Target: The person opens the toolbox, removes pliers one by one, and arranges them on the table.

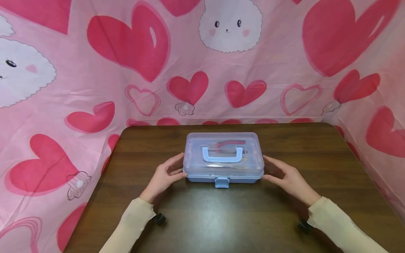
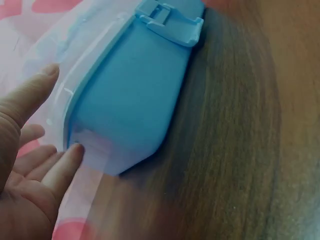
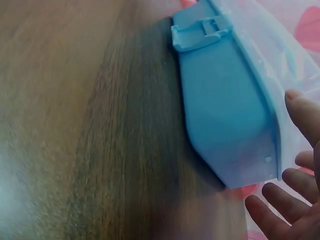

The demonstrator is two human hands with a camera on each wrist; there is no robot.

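Note:
A storage box (image 1: 223, 158) with a blue base and a clear lid sits on the wooden table, its light blue handle (image 1: 222, 159) lying on the lid. Its front latch (image 2: 170, 22) juts outward from the base. Through the lid show a red-handled tool (image 1: 231, 143) and something yellowish, both blurred. The left hand (image 1: 165, 175) is at the box's left end, thumb near the front corner, fingers extended along the side. Mirroring it, the right hand (image 1: 286, 177) has its thumb and extended fingers close by the right end. Neither hand curls round the box.
The dark wooden table (image 1: 215, 225) has rounded far corners. Pink cloth (image 1: 221, 63) printed with hearts and white animal faces hangs behind it and along both sides. A small black object (image 1: 159, 219) shows at the left cuff, another (image 1: 304, 227) at the right.

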